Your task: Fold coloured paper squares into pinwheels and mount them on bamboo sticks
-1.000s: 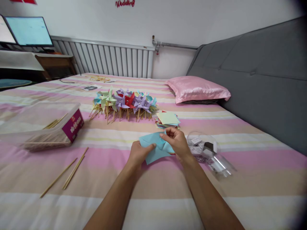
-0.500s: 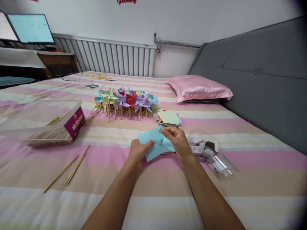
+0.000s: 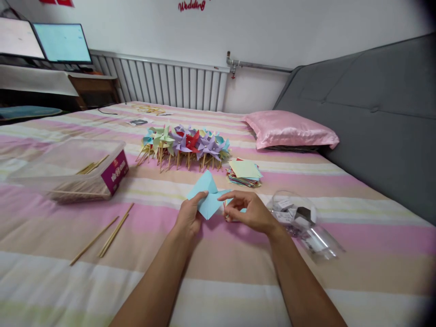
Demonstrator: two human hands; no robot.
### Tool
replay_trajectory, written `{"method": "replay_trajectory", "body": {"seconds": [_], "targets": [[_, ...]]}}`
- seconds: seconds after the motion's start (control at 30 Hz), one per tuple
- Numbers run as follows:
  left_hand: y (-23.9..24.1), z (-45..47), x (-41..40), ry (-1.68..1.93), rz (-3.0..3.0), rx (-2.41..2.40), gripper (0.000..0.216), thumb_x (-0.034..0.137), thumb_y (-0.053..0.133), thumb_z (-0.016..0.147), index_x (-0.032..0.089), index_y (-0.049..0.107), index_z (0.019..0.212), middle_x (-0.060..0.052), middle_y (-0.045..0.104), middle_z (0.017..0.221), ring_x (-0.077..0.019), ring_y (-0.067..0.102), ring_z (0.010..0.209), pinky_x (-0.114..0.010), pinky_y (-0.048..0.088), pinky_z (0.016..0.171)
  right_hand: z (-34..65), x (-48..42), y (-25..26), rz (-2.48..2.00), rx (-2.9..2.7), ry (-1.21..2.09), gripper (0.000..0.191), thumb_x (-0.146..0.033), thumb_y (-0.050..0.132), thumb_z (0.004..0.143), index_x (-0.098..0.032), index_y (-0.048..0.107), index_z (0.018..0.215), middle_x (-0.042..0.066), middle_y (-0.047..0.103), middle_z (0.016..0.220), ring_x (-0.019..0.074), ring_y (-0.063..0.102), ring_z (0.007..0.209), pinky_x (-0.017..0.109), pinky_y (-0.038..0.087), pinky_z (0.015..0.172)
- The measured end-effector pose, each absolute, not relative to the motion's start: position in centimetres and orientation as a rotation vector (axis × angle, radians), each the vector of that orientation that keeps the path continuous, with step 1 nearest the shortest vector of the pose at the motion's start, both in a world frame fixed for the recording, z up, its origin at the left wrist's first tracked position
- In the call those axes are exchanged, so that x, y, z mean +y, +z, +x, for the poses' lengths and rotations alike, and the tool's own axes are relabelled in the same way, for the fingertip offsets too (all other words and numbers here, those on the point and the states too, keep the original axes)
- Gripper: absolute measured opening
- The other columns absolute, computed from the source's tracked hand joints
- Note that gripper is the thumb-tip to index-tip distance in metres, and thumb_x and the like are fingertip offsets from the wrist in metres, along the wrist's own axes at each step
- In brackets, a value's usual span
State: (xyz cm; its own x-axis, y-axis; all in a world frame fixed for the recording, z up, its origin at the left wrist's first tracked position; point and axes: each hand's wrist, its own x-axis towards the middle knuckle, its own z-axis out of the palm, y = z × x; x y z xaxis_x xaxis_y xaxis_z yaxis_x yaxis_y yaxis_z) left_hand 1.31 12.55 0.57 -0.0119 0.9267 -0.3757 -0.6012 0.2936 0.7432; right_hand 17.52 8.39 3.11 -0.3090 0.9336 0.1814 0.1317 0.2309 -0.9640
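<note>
My left hand (image 3: 189, 217) pinches a light blue paper square (image 3: 207, 196) and holds it tilted up over the striped bed cover (image 3: 218, 281). My right hand (image 3: 248, 211) is just right of it, fingers curled together at the paper's lower right edge, pinching that edge. Just beyond lies a stack of coloured paper squares (image 3: 245, 172). A row of finished paper pinwheels (image 3: 185, 143) on wooden sticks lies further back.
A clear plastic tub (image 3: 73, 170) with wooden sticks sits at the left, and three loose sticks (image 3: 105, 234) lie near it. A clear jar (image 3: 299, 220) on its side lies right of my hand. A pink pillow (image 3: 291, 129) and grey headboard (image 3: 374, 109) are at the right.
The blue paper has been folded and lifted up by my left hand. My right hand has slid down from the top of the paper to its lower right edge.
</note>
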Motion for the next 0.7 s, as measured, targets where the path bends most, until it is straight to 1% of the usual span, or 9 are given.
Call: {"method": "replay_trajectory", "body": {"seconds": [0.07, 0.13, 0.27, 0.4, 0.53, 0.7], "targets": [[0.6, 1.3, 12.6, 1.243, 0.406, 0.949, 0.019, 0.011, 0.072, 0.061, 0.009, 0.064, 0.079, -0.005, 0.067, 0.067, -0.0157, 0.062, 0.057, -0.025, 0.049, 0.055, 17.3, 8.6, 2.5, -1.019, -1.697, 1.198, 0.029, -0.020, 0.062, 0.076, -0.019, 0.069, 0.103, 0.004, 0.072, 0.080, 0.0148, 0.066, 0.065, 0.027, 0.053, 0.061], [0.7, 1.3, 12.5, 1.220, 0.396, 0.928, 0.017, 0.010, 0.071, 0.062, 0.010, 0.064, 0.078, -0.005, 0.067, 0.066, -0.0162, 0.062, 0.056, -0.026, 0.050, 0.055, 17.0, 8.9, 1.9, -1.035, -1.725, 1.135, 0.027, -0.019, 0.061, 0.076, -0.020, 0.072, 0.101, 0.005, 0.073, 0.086, 0.0147, 0.066, 0.068, 0.026, 0.052, 0.061], [0.6, 1.4, 12.4, 1.194, 0.405, 0.890, 0.015, 0.011, 0.072, 0.062, 0.011, 0.064, 0.074, -0.005, 0.068, 0.066, -0.0165, 0.062, 0.057, -0.026, 0.050, 0.056, 16.4, 9.2, 1.3, -1.085, -1.740, 0.974, 0.020, -0.018, 0.064, 0.074, -0.021, 0.076, 0.090, 0.003, 0.073, 0.076, 0.0146, 0.065, 0.064, 0.024, 0.050, 0.057], [0.7, 1.4, 12.2, 1.194, 0.442, 0.867, 0.018, 0.014, 0.075, 0.059, 0.011, 0.064, 0.073, -0.004, 0.068, 0.066, -0.0154, 0.061, 0.057, -0.026, 0.049, 0.057, 15.9, 9.1, 1.3, -1.072, -1.647, 0.954, 0.015, -0.027, 0.067, 0.074, -0.022, 0.076, 0.085, 0.002, 0.072, 0.072, 0.0143, 0.063, 0.058, 0.024, 0.049, 0.051], [0.8, 1.6, 12.0, 1.261, 0.495, 0.873, 0.021, 0.016, 0.078, 0.055, 0.012, 0.063, 0.069, -0.001, 0.065, 0.061, -0.0132, 0.058, 0.055, -0.024, 0.046, 0.057, 15.6, 9.3, 1.2, -1.085, -1.515, 0.978, 0.022, -0.040, 0.070, 0.073, -0.019, 0.075, 0.079, 0.004, 0.071, 0.070, 0.0138, 0.060, 0.052, 0.024, 0.046, 0.045], [0.8, 1.9, 11.8, 1.358, 0.545, 0.874, 0.024, 0.017, 0.079, 0.053, 0.013, 0.064, 0.072, 0.002, 0.065, 0.063, -0.0113, 0.057, 0.056, -0.023, 0.044, 0.059, 14.9, 9.4, 1.2, -1.137, -1.415, 0.962, 0.027, -0.044, 0.069, 0.074, -0.018, 0.071, 0.074, 0.004, 0.069, 0.065, 0.0177, 0.065, 0.057, 0.024, 0.045, 0.046]]}}
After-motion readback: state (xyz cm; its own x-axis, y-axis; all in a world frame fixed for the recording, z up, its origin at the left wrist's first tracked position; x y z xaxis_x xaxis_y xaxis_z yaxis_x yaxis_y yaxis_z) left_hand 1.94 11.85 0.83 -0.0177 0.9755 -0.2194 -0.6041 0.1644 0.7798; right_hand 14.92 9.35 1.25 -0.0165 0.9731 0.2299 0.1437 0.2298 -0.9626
